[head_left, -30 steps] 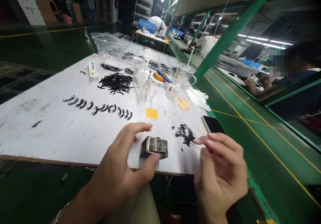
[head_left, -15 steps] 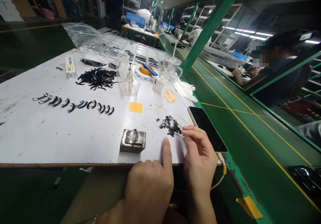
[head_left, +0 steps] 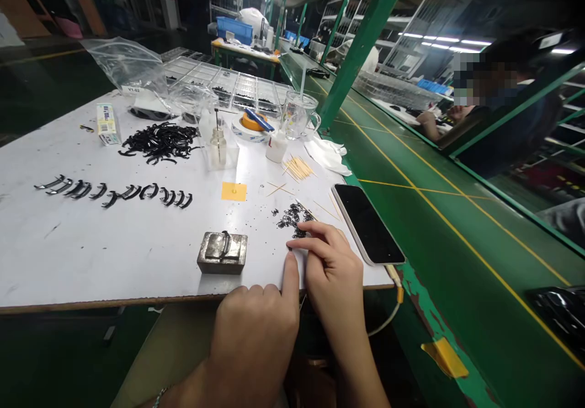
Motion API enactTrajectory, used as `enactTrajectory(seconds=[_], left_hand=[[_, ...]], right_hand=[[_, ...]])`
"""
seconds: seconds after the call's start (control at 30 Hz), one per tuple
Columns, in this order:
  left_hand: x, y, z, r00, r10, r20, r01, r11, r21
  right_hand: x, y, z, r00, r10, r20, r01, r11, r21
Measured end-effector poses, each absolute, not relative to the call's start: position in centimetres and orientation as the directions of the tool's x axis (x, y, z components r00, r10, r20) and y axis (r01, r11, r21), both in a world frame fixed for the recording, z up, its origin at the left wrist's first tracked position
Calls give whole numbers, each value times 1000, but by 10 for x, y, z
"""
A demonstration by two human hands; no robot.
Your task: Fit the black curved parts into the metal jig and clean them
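My left hand point(head_left: 256, 329) has its index finger stretched forward on the table, with the other fingers curled in. A tiny black piece point(head_left: 289, 247) lies at that fingertip. From the right, my right hand point(head_left: 331, 258) reaches across with two fingers stretched out and apart; the lower one touches or nearly touches the tiny piece, while its thumb is hidden. Just beyond these fingers is a pile of small black loop-like pieces point(head_left: 292, 216), partly covered by the right hand. A metal block point(head_left: 222, 261) with a curved black part point(head_left: 225, 245) on top stands left of my hands.
Curved black strips point(head_left: 103, 191) form a row at left, before a black heap point(head_left: 159, 141). Toothpicks point(head_left: 298, 168), an orange-yellow square point(head_left: 234, 191), a bottle point(head_left: 218, 147) and a glass mug point(head_left: 297, 118) stand beyond. A phone point(head_left: 368, 222) lies right; another person point(head_left: 498, 109) sits farther off.
My right hand has moved left, from the small black pile to my left index fingertip. A tiny black piece now shows there. The whole view has shifted slightly.
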State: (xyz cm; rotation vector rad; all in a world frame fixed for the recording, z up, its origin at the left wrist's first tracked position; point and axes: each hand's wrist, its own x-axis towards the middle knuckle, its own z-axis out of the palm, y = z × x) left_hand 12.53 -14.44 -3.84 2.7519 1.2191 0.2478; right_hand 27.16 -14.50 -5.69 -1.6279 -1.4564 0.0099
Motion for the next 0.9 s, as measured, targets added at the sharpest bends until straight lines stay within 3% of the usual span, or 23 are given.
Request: enactTrajectory(seconds=[0.23, 0.4, 0.73, 0.9], left_hand=[[126, -142, -34, 653, 752, 86, 728, -656, 201], [128, -142, -29, 668, 741, 71, 728, -670, 145], [133, -137, -18, 673, 737, -59, 737, -663, 131], [133, -137, -18, 673, 738, -48, 735, -660, 158]], right_hand=[[271, -145, -57, 304, 769, 562, 794, 122, -595], [271, -145, -57, 292, 779, 555, 794, 126, -595], [269, -145, -58, 295, 772, 562, 804, 118, -583], [270, -146, -56, 358, 752, 554, 754, 117, -646]])
